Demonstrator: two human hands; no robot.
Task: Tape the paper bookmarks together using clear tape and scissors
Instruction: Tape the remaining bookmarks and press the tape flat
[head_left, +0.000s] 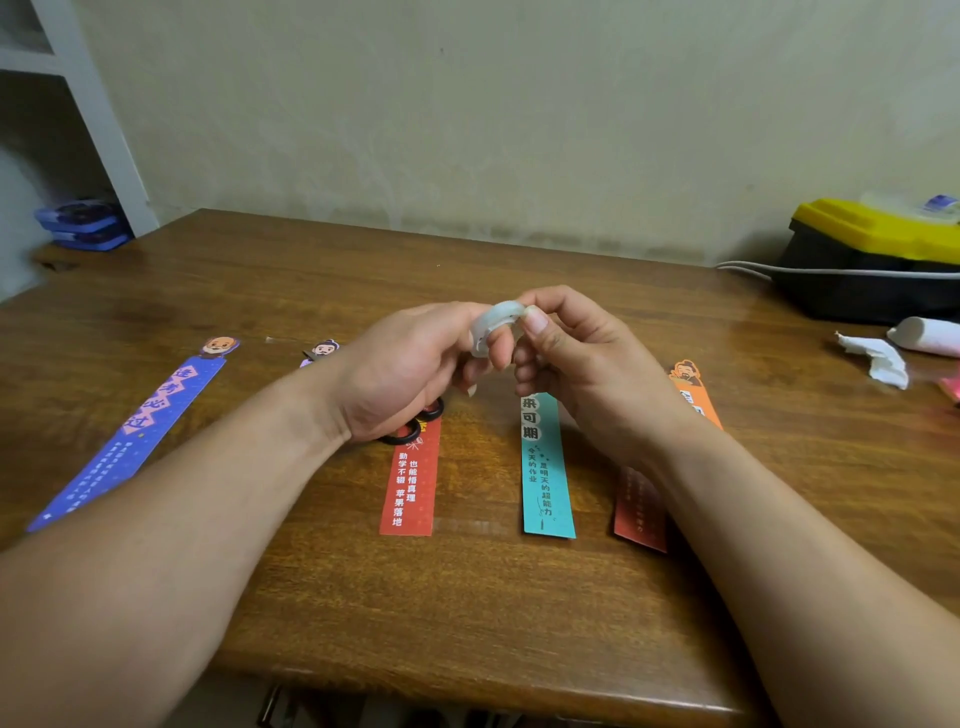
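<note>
My left hand (410, 364) grips a small roll of clear tape (493, 325) above the middle of the wooden table (467, 597). My right hand (576, 353) pinches the roll's top edge with thumb and forefinger. Several paper bookmarks lie on the table: a blue one (135, 431) at the left, a red one (410, 478), a teal one (545, 467), a dark red one (639, 509) and an orange one (696, 389) partly under my right arm. Black scissors handles (415, 426) peek out beneath my left hand; the blades are hidden.
A black and yellow toolbox (878, 260) with a white cable (779, 270) stands at the back right. Crumpled white paper (883, 358) and a white roll (930, 335) lie near the right edge. Blue boxes (83, 226) sit at the back left beside a white shelf.
</note>
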